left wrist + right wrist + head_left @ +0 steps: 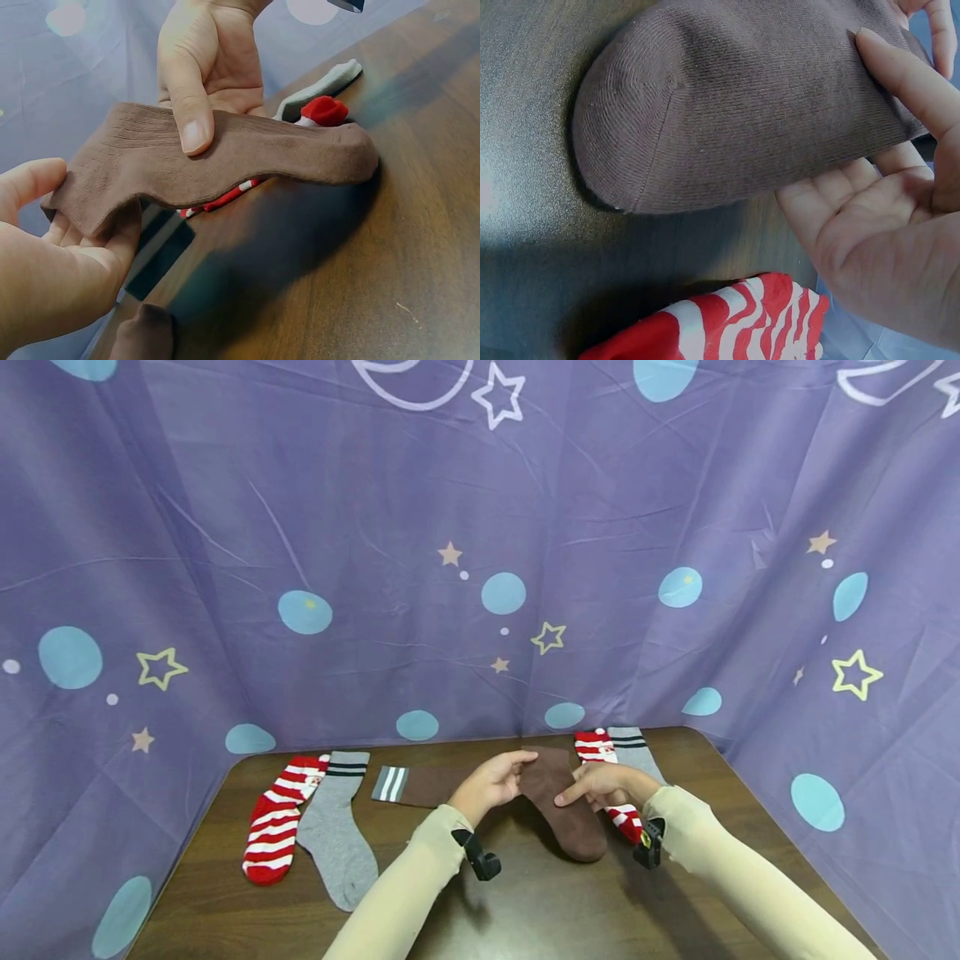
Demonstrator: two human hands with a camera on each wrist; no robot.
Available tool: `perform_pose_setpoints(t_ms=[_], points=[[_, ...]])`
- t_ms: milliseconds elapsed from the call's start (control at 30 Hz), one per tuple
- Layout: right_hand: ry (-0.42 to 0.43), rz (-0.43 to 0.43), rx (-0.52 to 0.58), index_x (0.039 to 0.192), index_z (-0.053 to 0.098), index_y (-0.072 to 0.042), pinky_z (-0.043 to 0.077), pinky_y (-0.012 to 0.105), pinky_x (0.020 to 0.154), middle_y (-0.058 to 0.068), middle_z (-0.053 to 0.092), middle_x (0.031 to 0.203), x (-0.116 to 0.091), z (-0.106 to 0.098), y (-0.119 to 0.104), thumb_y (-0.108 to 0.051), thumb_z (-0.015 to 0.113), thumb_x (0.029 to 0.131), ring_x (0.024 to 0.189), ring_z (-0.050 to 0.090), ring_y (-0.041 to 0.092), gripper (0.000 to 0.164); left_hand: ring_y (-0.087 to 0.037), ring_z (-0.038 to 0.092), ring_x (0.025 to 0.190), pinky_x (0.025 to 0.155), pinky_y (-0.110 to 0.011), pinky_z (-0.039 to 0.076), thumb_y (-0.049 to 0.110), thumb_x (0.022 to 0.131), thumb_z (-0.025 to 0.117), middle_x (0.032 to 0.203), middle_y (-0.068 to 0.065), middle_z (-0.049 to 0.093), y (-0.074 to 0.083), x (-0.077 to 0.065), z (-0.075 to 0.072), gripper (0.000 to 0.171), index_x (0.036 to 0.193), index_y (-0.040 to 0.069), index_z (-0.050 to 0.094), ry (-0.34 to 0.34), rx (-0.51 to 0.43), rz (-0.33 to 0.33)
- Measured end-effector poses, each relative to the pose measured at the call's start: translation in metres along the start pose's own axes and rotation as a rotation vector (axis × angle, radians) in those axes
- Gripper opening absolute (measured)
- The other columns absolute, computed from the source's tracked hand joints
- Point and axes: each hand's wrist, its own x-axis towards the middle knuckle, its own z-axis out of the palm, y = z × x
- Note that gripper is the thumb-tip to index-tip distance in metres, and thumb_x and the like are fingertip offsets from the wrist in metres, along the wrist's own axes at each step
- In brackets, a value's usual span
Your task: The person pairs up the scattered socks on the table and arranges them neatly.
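Observation:
A plain brown sock (564, 814) is held up above the table between both hands, its toe hanging toward the front right. The left hand (495, 783) pinches its upper end, thumb on one side and fingers beneath, as the left wrist view shows. Along the foot, the right hand (606, 783) grips the fabric with the thumb on top and fingers behind. A second brown sock (431, 785) lies flat behind the left hand, its grey cuff marked with white stripes. In the left wrist view a dark striped band (161, 251) shows under the held sock; which sock it belongs to I cannot tell.
At the left of the wooden table (517, 910) lie a red-and-white striped sock (273, 827) and a grey sock (337, 835). Another striped sock (595, 745) and grey sock (633, 747) lie at the right, partly behind the right hand. A purple curtain (420, 560) surrounds the table.

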Motion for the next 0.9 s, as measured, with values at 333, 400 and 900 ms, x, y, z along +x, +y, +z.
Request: perform_pose_setpoints(t_ms=[333, 400, 900], points=[[-0.013, -0.011, 0.009, 0.057, 0.039, -0.021, 0.031, 0.026, 0.056, -0.008, 0.039, 0.057, 0.003, 0.003, -0.002, -0.010, 0.079, 0.083, 0.055, 0.034, 0.009, 0.050, -0.017, 0.060, 0.105, 0.104, -0.032, 0.047, 0.017, 0.101, 0.054, 0.111, -0.003, 0.062, 0.007, -0.003, 0.005, 0.021, 0.118, 0.005, 0.050, -0.013, 0.033, -0.029], [-0.028, -0.011, -0.003, 0.057, 0.040, -0.020, 0.031, 0.025, 0.055, -0.009, 0.039, 0.056, 0.003, 0.004, -0.001, -0.010, 0.079, 0.083, 0.054, 0.033, 0.009, 0.048, -0.024, 0.053, 0.122, 0.114, -0.039, 0.040, 0.017, 0.100, 0.054, 0.129, -0.009, 0.057, 0.007, -0.003, 0.004, 0.033, 0.128, 0.002, 0.047, -0.001, 0.050, -0.025], [-0.005, -0.024, -0.068, 0.058, 0.045, -0.019, 0.032, 0.026, 0.055, -0.009, 0.039, 0.056, 0.004, 0.003, -0.004, -0.015, 0.081, 0.083, 0.053, 0.032, 0.008, 0.044, -0.022, 0.056, 0.116, 0.121, -0.046, 0.034, 0.010, 0.100, 0.048, 0.100, 0.002, 0.066, 0.017, -0.007, -0.010, 0.013, 0.096, 0.016, 0.059, 0.012, -0.001, 0.064]])
